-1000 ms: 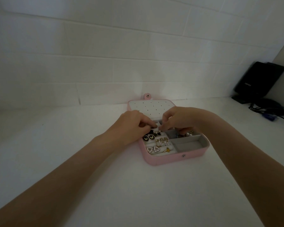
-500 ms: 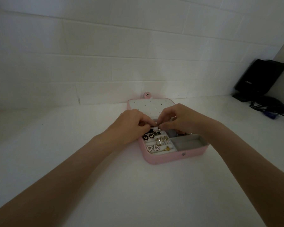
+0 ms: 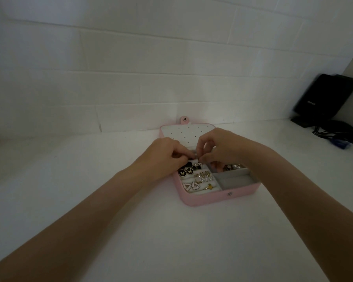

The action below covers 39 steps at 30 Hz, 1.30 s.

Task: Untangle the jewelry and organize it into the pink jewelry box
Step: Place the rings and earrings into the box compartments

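**Both hands pinch a small piece over the open box, much as half a second ago**

The left hand point(image 3: 167, 157) hovers over the left rear part of the pink jewelry box point(image 3: 216, 198), its fingers curled and its fingertips pinching a tiny pale piece of jewelry point(image 3: 195, 157) that is too small to make out. It sits where it did half a second ago.

Below the fingertips, the ring-roll section on the left side of the box holds two black round earrings point(image 3: 185, 171), a sparkly gold pair point(image 3: 203, 177), white triangular earrings point(image 3: 191, 186) and a small gold piece point(image 3: 210, 186). These lie as they did before. The open lid point(image 3: 183, 132), dotted with earring holes, lies flat toward the wall point(image 3: 171, 58).

The right hand point(image 3: 222, 149) meets the left from the other side, fingers bent, thumb and forefinger closed on the same tiny piece. Compared with a second ago it has lifted slightly, so more of the rear right compartment shows, with its pearly and dark jewelry point(image 3: 233, 166). The front right compartment point(image 3: 235, 181) shows its grey lining.

The box rests on a white table point(image 3: 90, 180). Far right, a black device point(image 3: 326, 96) leans in the corner with cables point(image 3: 338, 135) beside it.
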Each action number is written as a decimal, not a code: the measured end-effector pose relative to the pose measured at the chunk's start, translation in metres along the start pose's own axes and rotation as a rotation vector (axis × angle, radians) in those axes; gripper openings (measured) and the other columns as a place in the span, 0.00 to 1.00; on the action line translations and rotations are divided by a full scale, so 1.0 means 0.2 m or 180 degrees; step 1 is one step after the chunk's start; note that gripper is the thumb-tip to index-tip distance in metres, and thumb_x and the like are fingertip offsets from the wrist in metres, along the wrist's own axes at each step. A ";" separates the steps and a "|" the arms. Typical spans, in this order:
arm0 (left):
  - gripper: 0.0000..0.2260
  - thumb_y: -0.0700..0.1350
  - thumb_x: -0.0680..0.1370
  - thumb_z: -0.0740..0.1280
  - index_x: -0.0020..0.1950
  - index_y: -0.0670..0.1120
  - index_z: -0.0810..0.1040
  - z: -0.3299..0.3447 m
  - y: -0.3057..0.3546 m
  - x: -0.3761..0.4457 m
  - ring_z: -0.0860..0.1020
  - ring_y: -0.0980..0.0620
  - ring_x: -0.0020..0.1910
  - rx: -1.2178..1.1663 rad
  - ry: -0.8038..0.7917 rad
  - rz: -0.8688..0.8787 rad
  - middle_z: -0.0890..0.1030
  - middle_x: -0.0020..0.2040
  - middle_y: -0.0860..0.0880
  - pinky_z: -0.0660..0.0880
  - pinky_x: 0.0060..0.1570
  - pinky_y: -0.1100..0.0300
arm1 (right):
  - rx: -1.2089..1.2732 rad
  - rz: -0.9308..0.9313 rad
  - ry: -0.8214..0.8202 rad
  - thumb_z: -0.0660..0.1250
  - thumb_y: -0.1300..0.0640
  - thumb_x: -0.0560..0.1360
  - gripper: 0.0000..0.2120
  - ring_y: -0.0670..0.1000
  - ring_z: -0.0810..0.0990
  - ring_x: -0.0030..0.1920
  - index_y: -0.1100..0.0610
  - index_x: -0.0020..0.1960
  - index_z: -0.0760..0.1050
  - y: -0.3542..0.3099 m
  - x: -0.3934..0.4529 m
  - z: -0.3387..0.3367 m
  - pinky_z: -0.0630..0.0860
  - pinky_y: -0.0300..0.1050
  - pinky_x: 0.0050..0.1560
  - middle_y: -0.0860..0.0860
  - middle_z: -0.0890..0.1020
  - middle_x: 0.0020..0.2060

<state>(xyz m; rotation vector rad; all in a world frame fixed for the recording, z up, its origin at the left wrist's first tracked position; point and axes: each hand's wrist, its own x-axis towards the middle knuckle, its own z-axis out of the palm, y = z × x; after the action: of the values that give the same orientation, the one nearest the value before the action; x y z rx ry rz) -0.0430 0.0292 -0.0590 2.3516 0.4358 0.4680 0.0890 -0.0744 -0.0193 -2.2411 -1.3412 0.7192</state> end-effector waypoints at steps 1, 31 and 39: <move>0.12 0.37 0.74 0.65 0.50 0.52 0.84 0.00 0.00 0.00 0.73 0.67 0.33 -0.0142 0.0009 -0.0054 0.75 0.33 0.61 0.66 0.35 0.76 | 0.0020 0.0035 -0.0014 0.68 0.68 0.72 0.05 0.46 0.76 0.22 0.60 0.40 0.76 0.00 0.00 0.00 0.75 0.36 0.27 0.56 0.79 0.30; 0.11 0.39 0.75 0.66 0.49 0.54 0.84 0.00 0.01 0.00 0.80 0.50 0.45 -0.0258 -0.0185 -0.0307 0.81 0.38 0.53 0.73 0.48 0.59 | 0.0162 -0.0315 0.0581 0.69 0.64 0.72 0.05 0.38 0.69 0.19 0.56 0.40 0.82 0.00 0.00 0.04 0.63 0.27 0.21 0.48 0.77 0.28; 0.15 0.37 0.75 0.67 0.42 0.58 0.83 -0.02 -0.01 -0.01 0.78 0.63 0.41 -0.0800 -0.0253 -0.0318 0.82 0.37 0.61 0.73 0.49 0.67 | 0.0125 -0.0267 0.0410 0.70 0.62 0.72 0.11 0.52 0.72 0.32 0.48 0.35 0.79 0.02 -0.01 0.03 0.70 0.42 0.35 0.53 0.79 0.32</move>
<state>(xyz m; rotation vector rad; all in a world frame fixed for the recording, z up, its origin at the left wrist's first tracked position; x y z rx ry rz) -0.0461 0.0324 -0.0577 2.0881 0.4288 0.3588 0.0874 -0.0780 -0.0252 -2.1477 -1.3381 0.5572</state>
